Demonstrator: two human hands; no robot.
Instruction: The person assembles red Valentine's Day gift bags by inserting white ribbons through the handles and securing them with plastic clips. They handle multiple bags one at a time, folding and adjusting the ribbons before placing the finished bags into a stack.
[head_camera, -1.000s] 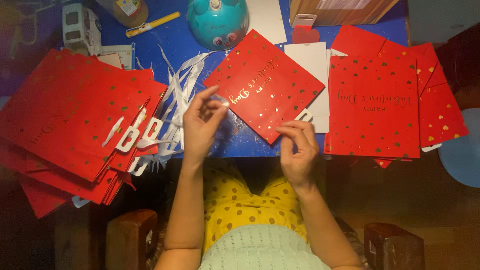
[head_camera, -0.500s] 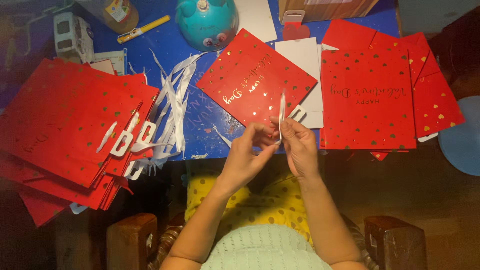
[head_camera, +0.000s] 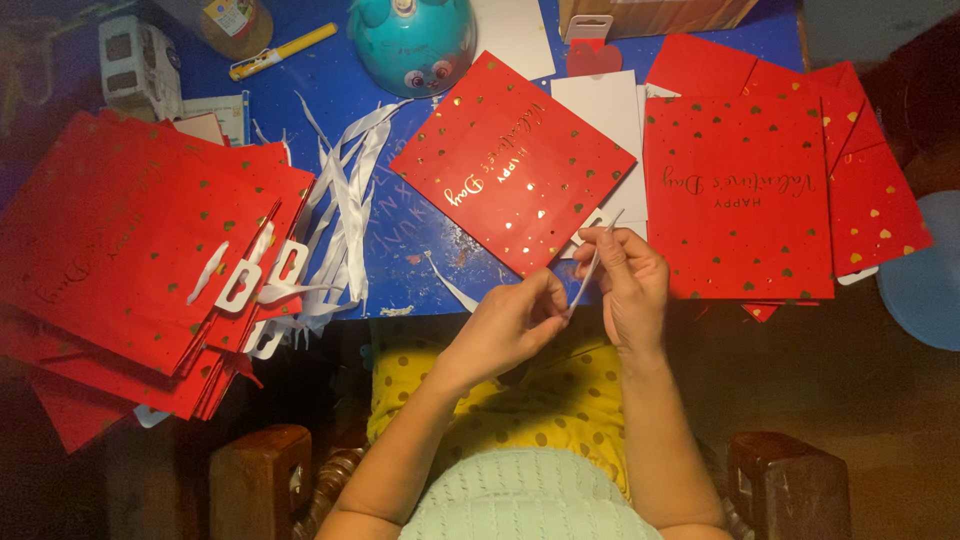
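Note:
A flat red paper gift bag (head_camera: 515, 160) with gold hearts lies tilted on the blue table (head_camera: 400, 235) in front of me. My left hand (head_camera: 510, 325) and my right hand (head_camera: 625, 280) meet just below its near corner. Both pinch a thin white ribbon strip (head_camera: 590, 268) that runs up towards the bag's white handle tab (head_camera: 592, 222).
A thick stack of red bags with white tabs (head_camera: 140, 260) lies at the left, and another stack (head_camera: 740, 190) at the right. Loose white ribbons (head_camera: 345, 200) lie between. A teal round toy (head_camera: 412, 32), a yellow pen (head_camera: 282, 50) and white cards (head_camera: 605, 105) sit at the back.
My left hand came away from the bag's left edge to join my right hand. Together they have taken up the white ribbon strip at the bag's near corner.

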